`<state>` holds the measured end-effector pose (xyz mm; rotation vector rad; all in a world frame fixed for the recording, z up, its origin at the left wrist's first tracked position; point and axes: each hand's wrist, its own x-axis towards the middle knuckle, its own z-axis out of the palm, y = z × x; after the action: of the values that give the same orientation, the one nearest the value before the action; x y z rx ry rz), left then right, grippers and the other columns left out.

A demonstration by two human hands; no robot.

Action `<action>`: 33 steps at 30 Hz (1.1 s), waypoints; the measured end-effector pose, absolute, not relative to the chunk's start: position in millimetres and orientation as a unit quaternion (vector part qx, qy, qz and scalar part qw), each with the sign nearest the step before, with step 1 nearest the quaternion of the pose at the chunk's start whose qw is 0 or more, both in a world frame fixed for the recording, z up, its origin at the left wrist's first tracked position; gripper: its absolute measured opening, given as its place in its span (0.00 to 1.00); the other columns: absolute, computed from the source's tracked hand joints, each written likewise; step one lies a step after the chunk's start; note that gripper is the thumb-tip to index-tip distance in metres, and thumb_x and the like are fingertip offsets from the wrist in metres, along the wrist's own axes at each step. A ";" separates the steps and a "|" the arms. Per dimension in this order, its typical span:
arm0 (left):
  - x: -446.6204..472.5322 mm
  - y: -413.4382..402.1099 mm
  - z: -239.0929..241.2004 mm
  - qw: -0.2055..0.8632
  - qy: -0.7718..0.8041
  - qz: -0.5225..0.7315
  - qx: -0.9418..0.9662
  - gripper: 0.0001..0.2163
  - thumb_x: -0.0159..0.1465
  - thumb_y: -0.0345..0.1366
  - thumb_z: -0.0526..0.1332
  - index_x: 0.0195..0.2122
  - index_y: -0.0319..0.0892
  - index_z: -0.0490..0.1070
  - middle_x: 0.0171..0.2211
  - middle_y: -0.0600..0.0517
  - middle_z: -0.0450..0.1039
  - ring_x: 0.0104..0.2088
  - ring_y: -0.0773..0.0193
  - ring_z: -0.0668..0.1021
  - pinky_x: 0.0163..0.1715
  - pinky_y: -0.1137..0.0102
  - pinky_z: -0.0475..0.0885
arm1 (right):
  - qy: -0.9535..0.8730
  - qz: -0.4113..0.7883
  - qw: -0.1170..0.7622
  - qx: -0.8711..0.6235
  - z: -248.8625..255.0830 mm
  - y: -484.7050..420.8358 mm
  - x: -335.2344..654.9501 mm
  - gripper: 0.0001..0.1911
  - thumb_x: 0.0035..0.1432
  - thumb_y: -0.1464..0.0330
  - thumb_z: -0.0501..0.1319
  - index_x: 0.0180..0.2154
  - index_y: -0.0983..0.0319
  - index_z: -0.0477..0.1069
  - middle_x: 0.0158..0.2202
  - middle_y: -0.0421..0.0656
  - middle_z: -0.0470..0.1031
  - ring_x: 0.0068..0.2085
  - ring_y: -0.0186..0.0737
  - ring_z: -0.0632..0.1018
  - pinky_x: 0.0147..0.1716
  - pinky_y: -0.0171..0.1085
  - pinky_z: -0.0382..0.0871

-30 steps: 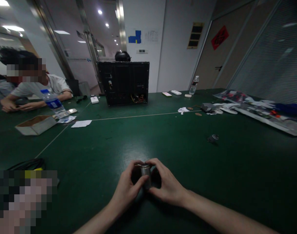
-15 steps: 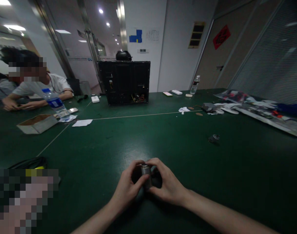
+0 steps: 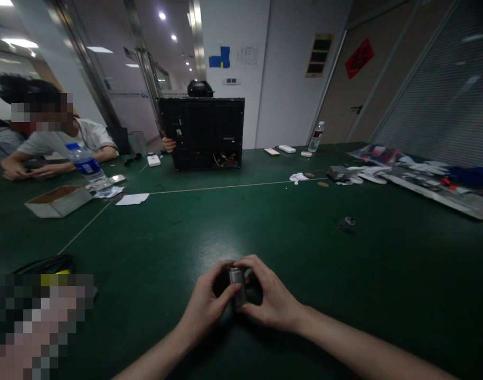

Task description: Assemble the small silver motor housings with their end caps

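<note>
A small silver-grey metal cylinder [image 3: 236, 279], much like a small motor in shape, stands nearly upright between my hands, low in the middle of the view. My left hand [image 3: 209, 293] grips it with the thumb across its near side and the fingers curled behind its top. From the right, my right hand [image 3: 271, 295] closes on the same cylinder, index finger at the top and thumb near the bottom. Fingers hide its far side. Further off to the right, a small grey metal part [image 3: 347, 224] lies on the green table [image 3: 233, 221].
A black panel housing [image 3: 209, 132] stands at the back. Left are an open box [image 3: 59, 203], a water bottle [image 3: 85, 166], paper [image 3: 132, 199] and a black cable [image 3: 47, 262]. A cluttered tray [image 3: 443, 195] lies right. A person [image 3: 86, 137] sits at the left.
Another person's hand has appeared at the left edge of the black panel housing. My hands keep their hold on the cylinder, almost unmoved. The view has shifted very slightly.
</note>
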<state>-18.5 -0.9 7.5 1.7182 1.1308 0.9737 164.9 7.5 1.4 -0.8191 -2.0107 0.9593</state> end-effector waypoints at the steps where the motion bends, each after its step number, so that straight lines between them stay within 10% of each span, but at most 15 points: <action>1: -18.1 -1.1 8.2 0.421 0.454 0.388 0.683 0.14 0.60 0.31 0.60 0.47 0.44 0.69 0.44 0.48 0.76 0.46 0.54 0.77 0.48 0.61 0.71 | -0.783 0.375 0.377 -0.322 1.0 7.5 164.9 0.31 0.45 0.75 0.66 0.51 0.57 0.59 0.48 0.44 0.65 0.46 0.42 0.70 0.42 0.40 0.69; 25: -14.3 -3.3 10.3 0.424 0.478 0.406 0.653 0.16 0.55 0.27 0.64 0.45 0.42 0.65 0.42 0.49 0.74 0.44 0.57 0.76 0.48 0.62 0.71 | -0.801 0.348 0.387 -0.298 -1.8 6.6 165.6 0.32 0.46 0.83 0.54 0.53 0.59 0.56 0.50 0.48 0.66 0.51 0.43 0.70 0.52 0.44 0.65; 33: -13.4 -3.3 8.5 0.416 0.468 0.391 0.675 0.15 0.55 0.26 0.63 0.43 0.43 0.65 0.40 0.51 0.74 0.41 0.58 0.77 0.43 0.65 0.71 | -0.780 0.358 0.414 -0.305 8.8 8.4 168.9 0.11 0.59 0.72 0.53 0.43 0.59 0.68 0.43 0.45 0.72 0.45 0.42 0.73 0.46 0.42 0.67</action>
<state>-13.4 -3.3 8.5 1.6948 1.1765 0.9813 168.9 8.4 8.8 -0.7656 -1.9589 0.8985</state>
